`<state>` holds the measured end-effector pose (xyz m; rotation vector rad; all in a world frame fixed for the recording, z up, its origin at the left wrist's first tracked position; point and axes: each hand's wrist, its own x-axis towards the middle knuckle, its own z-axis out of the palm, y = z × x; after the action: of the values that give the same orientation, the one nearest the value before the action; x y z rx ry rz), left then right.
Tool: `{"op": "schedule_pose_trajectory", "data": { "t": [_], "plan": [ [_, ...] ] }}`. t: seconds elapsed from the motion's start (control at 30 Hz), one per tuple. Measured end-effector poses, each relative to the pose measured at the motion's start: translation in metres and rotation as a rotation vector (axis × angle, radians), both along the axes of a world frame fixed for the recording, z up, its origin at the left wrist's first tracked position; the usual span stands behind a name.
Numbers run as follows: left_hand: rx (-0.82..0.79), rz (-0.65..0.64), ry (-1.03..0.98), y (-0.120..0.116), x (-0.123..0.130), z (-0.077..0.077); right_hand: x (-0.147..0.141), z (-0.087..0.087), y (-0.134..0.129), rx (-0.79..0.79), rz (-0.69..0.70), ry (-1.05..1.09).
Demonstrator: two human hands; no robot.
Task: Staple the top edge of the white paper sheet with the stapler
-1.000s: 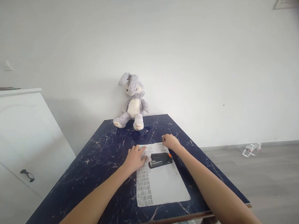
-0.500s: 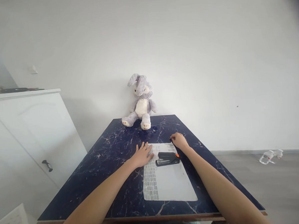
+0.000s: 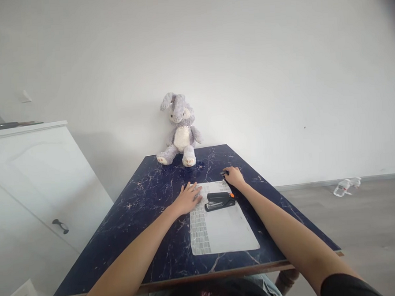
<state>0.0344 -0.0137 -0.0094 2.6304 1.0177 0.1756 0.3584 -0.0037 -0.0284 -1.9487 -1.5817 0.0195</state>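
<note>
- Palm down and flattened, fingers fanned apart: bare left hand [image 3: 188,199], over the upper left part of a white rectangular sheet [image 3: 226,235] with rounded corners.
- On that sheet, grey brick-like blocks in a column down the left side, more grey patterning along the top, smooth plain white across most of the rest.
- Just beyond the sheet's upper right corner, bare right hand [image 3: 234,176], fingers curled, tips pinched together, apparently on a small dark object [image 3: 223,173]; half covered and too tiny for a sure reading of shape or material.
- Both hands well apart from each other.
- Between them, lying across the upper sheet near its right edge, a long black wedge-shaped stapler [image 3: 220,201] with a shiny metal strip inside and an orange patch at the right end; left end just beside the left thumb.
- Under everything, a glossy dark-blue surface [image 3: 131,206] with pale marble-like veins and a brown edge at the near side.
- Seated at the far end, near a plain white wall [image 3: 253,65], a fluffy grey plush rabbit [image 3: 183,137] with floppy ears, cream belly and cream soles.
- To the left, a white panelled cabinet [image 3: 43,173] with a dark curved handle [image 3: 61,226].
- To the right, on grey wood-look floor [image 3: 363,227], clear plastic containers [image 3: 347,187].
</note>
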Motion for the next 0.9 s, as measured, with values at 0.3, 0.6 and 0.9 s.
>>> {"op": "schedule_pose_trajectory", "data": {
  "t": [0.3, 0.6, 0.9],
  "plan": [
    [-0.061, -0.076, -0.351, 0.011, 0.002, 0.005, 0.002, 0.002, 0.006, -0.022, 0.056, 0.013],
    [0.016, -0.055, -0.611, 0.013, 0.003, 0.01, -0.009, 0.009, 0.002, -0.03, 0.142, -0.005],
    [0.238, 0.202, -0.092, -0.009, 0.025, -0.01, -0.039, 0.013, -0.01, -0.213, 0.448, -0.148]
  ]
}}
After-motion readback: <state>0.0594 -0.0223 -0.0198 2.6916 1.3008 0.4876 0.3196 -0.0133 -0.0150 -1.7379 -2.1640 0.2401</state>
